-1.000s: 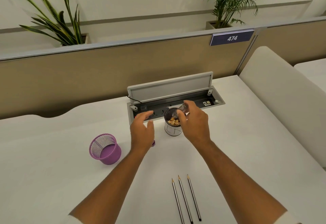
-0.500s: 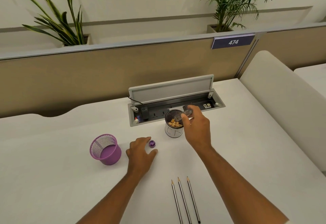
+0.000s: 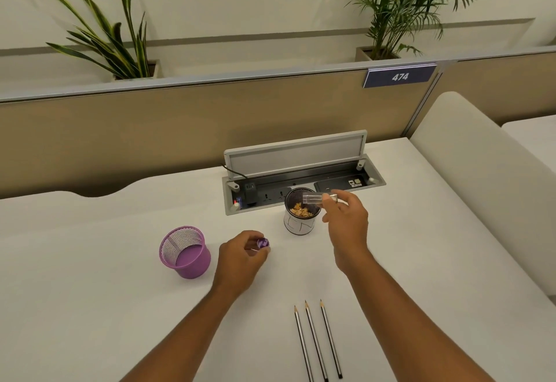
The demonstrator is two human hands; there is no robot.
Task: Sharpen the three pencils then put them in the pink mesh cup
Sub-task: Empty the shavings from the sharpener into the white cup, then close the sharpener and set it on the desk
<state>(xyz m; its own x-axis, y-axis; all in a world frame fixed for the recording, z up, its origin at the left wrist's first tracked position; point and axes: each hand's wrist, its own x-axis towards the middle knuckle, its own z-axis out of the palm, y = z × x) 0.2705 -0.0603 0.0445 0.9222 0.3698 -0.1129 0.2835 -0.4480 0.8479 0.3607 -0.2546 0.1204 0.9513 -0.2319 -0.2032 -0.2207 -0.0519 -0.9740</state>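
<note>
A: Starting with the biggest thing, the bench [image 3: 105, 306] is bare and smooth, so anything we drop on it may roll. What worries us first?

B: The pink mesh cup [image 3: 185, 251] stands upright at the left with nothing in it, well apart from the three pencils [image 3: 316, 341], which lie side by side near the front edge, points away from us. They already look pointed, though we cannot judge how sharp. If we reach across carelessly, a forearm could sweep them off the near edge.

A: And the white cup [image 3: 300, 214] by the open socket box [image 3: 304, 184]?

B: It holds shavings. Our right hand [image 3: 346, 225] has its fingers clamped on a clear plastic case [image 3: 319, 199], held level over that cup's rim. Tip it short and the shavings would scatter across the bench, or into the socket box just behind; knock the cup and the whole lot spills.

A: The left hand [image 3: 240, 258]?

B: Its fingers are closed round the small purple sharpener part [image 3: 262, 243], just above or on the bench; we cannot tell which. It is small and round, so a loose pinch would likely let it roll away. Refitting it crooked onto the case could leave the sharpener leaking shavings later.
</note>
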